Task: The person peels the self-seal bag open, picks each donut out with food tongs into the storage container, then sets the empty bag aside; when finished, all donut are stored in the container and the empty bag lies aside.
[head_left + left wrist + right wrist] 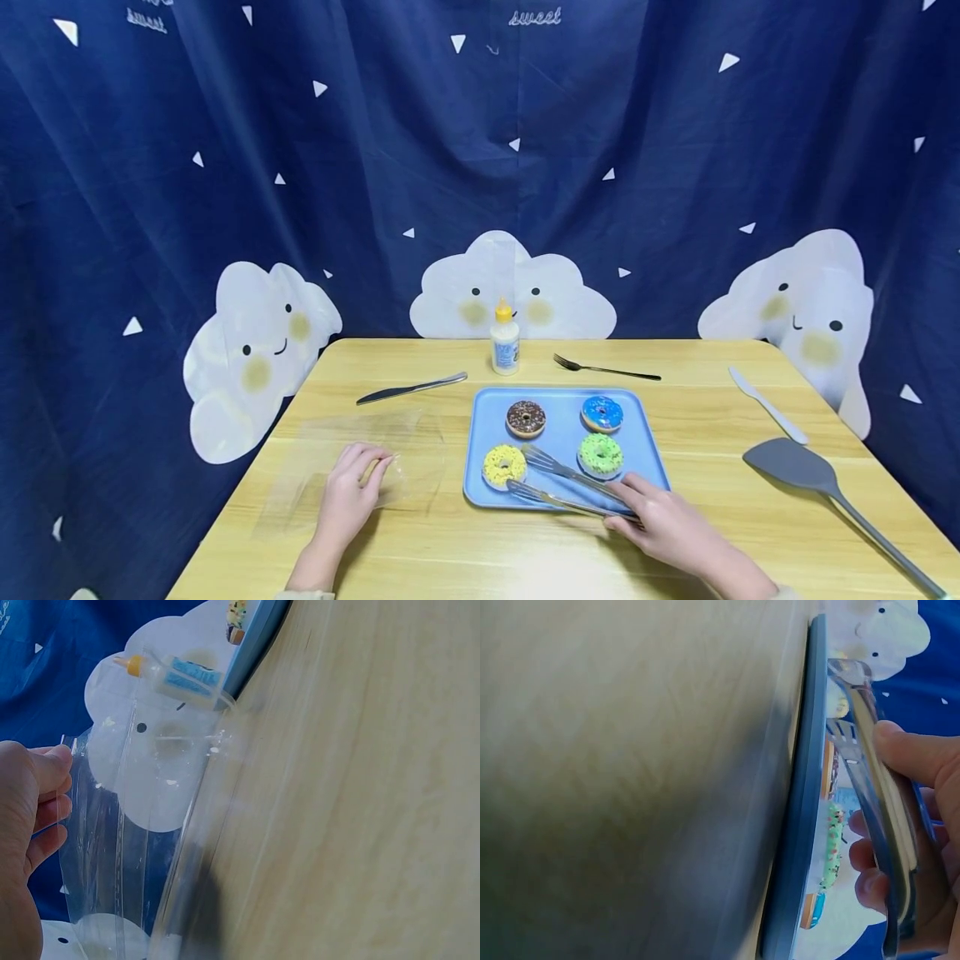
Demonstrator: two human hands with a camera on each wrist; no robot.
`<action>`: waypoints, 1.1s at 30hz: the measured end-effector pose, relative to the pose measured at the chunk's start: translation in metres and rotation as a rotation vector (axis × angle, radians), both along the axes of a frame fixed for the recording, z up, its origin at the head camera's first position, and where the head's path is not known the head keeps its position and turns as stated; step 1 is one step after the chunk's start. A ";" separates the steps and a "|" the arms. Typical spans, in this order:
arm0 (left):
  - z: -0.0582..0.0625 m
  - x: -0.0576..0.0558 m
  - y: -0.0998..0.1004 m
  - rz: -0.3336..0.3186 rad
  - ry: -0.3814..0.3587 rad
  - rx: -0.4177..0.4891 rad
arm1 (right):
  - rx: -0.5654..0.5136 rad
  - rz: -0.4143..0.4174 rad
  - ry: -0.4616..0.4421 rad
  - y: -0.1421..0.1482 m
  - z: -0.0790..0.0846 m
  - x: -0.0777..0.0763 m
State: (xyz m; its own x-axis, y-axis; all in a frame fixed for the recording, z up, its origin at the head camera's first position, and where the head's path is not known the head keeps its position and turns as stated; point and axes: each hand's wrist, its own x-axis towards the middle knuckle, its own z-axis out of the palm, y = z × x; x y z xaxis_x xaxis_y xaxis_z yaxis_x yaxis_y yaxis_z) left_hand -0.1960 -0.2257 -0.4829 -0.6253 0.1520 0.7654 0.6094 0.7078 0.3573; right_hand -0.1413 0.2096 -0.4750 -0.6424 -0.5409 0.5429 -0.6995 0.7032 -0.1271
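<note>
My left hand pinches the edge of a clear plastic bag between thumb and fingers at the left of the table. The bag's film spreads over the wood around that hand. In my right hand is a pair of metal tongs, gripped near the handle end. Their slotted tips stand apart over the blue tray, right at the yellow donut. Behind it sits a chocolate donut. A blue donut and a green donut lie on the tray's right side.
A white glue bottle with a yellow cap stands behind the tray. A dark-bladed knife lies to its left, a fork to its right. Farther right are a pale knife and a grey spatula. A patterned blue curtain hangs behind.
</note>
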 end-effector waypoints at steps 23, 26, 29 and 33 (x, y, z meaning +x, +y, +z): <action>-0.010 -0.005 -0.006 0.015 -0.026 -0.102 | -0.254 -0.270 0.056 0.071 0.015 0.009; -0.014 -0.004 -0.007 0.033 -0.084 -0.127 | -0.257 -0.382 0.045 0.083 0.014 0.010; -0.016 -0.003 -0.007 0.043 -0.136 -0.140 | -0.246 -0.492 -0.007 0.093 0.012 0.012; -0.016 -0.004 -0.006 0.058 -0.215 -0.164 | -0.225 -0.606 -0.127 0.103 0.008 0.016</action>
